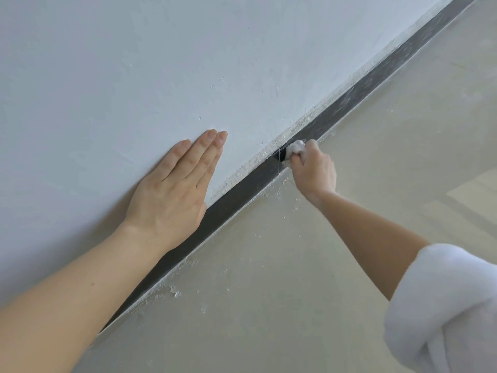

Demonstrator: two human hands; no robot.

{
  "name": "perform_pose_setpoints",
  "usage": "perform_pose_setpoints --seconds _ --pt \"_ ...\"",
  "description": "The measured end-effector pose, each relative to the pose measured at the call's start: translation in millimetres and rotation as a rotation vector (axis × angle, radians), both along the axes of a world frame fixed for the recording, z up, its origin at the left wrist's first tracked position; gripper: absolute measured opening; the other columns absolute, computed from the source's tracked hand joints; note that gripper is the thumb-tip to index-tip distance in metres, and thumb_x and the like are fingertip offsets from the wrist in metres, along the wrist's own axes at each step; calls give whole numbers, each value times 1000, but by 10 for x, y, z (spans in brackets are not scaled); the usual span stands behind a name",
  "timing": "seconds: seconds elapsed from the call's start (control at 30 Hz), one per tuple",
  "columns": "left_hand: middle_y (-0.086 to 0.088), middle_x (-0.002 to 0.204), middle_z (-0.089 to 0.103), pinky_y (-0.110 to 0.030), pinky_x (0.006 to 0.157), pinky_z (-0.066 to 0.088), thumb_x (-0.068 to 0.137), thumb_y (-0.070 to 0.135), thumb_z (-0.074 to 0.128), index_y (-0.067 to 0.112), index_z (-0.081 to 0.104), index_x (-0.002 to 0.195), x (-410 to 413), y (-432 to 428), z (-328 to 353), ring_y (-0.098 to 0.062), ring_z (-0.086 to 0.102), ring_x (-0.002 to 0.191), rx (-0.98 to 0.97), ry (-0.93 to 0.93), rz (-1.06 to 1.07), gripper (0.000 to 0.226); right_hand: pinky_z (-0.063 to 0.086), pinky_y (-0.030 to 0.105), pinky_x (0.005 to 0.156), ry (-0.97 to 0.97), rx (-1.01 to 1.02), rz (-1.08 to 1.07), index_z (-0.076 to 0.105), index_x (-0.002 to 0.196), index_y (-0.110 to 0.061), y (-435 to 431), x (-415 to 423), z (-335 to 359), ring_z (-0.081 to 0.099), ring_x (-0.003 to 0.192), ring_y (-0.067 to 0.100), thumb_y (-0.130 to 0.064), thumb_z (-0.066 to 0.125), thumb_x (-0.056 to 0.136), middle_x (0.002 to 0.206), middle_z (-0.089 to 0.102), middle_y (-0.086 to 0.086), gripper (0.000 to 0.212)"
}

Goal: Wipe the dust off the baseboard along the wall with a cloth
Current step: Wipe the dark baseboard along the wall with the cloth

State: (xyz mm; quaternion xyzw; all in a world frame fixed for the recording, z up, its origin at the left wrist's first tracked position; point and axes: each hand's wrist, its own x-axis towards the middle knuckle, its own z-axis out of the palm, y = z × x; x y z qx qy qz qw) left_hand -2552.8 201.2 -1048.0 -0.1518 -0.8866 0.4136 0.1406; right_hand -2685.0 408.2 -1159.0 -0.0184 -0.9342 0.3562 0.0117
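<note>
A pale, rough-plastered wall point(134, 63) was recorded across the upper left, and a beige floor point(295, 265) across the lower right. A dark baseboard point(242, 191) was seen running diagonally between them, dust-streaked toward its far end. White crumbs point(174, 292) were noted on the floor just beside it. A white sleeve point(443, 305) was cut off at the right edge. The left hand point(172, 189) was laid flat on the wall, fingers straight. The right hand point(313, 170) was curled around a small white cloth point(294, 149), which was pressed against the baseboard and mostly hidden in the grip.
</note>
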Motion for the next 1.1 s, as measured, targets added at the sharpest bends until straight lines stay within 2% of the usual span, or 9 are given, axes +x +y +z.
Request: perform_pose_setpoints --seconds 0.13,0.3,0.37,0.5,0.6,0.73,0.83,0.93,1.1 --pt "-13 159 -12 -40 117 -11 88 26 7 -2 0 152 -80 111 -40 -24 -11 146 15 -18 4 70 33 32 60 -41 -53 -90 46 87 -10 159 76 47 54 73 32 -32 43 94 65 51 1 24" --pt "-14 159 -11 -40 117 -11 87 23 3 -3 -1 151 -283 256 -58 -25 -9 146 20 -8 -13 69 26 32 51 33 -24 293 37 78 -15 -124 468 174 44 51 25 -38 47 94 51 43 -6 30" --pt "-14 160 -9 -40 117 -10 88 24 6 -2 1 151 -338 256 -54 -24 -8 146 17 1 -24 69 23 32 48 90 -24 356 33 77 -15 -216 472 219 39 45 21 -37 47 96 48 38 -9 32" --pt "-14 160 -7 -38 119 -7 90 21 9 -3 1 151 -365 193 -77 -24 -6 147 35 0 -49 66 29 32 50 127 -138 348 32 78 -15 -234 253 277 45 50 22 -30 43 97 51 43 -14 26" --pt "-13 160 -5 -38 120 -5 91 22 9 -3 4 152 -375 207 -84 -24 -3 148 66 -7 -43 66 25 33 49 158 -155 369 30 79 -19 -141 150 256 42 53 25 -23 39 100 55 40 -12 22" --pt "-12 161 -2 -38 120 -6 91 21 8 -3 8 152 -377 209 -112 -24 -2 148 95 8 -63 65 28 31 49 133 -179 256 30 79 -25 76 93 45 49 54 26 -22 38 102 61 48 -3 24" --pt "-11 161 0 -37 120 -6 91 22 18 -3 10 151 -390 211 -102 -23 1 148 122 4 -64 66 34 32 57 61 -220 -32 35 87 -14 222 -86 -64 51 63 27 -24 39 100 67 52 3 16" --pt "-12 161 0 -37 120 -6 90 22 18 -3 10 151 -394 220 -95 -23 2 148 120 5 -63 66 37 38 56 57 -331 -228 37 87 -10 352 -178 -48 49 59 23 -25 43 95 63 46 -1 18" --pt "-11 161 4 -37 120 -6 90 21 21 -4 12 151 -401 222 -111 -22 4 148 127 18 -70 67 33 32 52 -66 -72 121 41 92 -13 309 172 -64 50 60 25 -34 47 94 63 52 1 22"
